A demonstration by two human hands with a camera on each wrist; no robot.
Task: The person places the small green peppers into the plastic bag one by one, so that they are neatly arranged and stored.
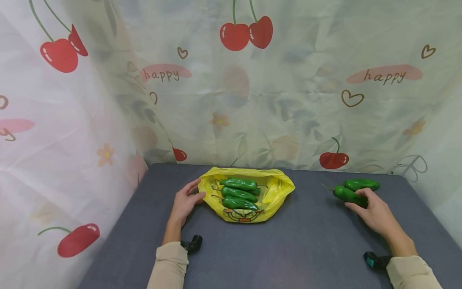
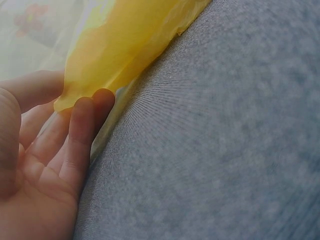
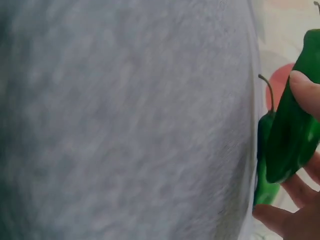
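Note:
A yellow plastic bag (image 1: 279,198) lies with its mouth spread wide on the table. Several green chili peppers (image 1: 239,184) are side by side inside it. My left hand (image 1: 185,204) pinches the bag's left edge between thumb and fingers; the left wrist view shows the yellow plastic (image 2: 115,45) at the fingertips. At the right of the table my right hand (image 1: 377,212) grips another green chili pepper (image 1: 344,194) by its body, stem pointing left. Just behind it lies one more green chili pepper (image 1: 361,184), which the held one partly overlaps in the right wrist view.
A dark grey cloth covers the table (image 1: 285,249). Behind and at the sides hangs a pale curtain (image 1: 252,100) printed with cherries and hearts. Black camera mounts (image 1: 195,244) sit on both wrists, beside the beige sleeves.

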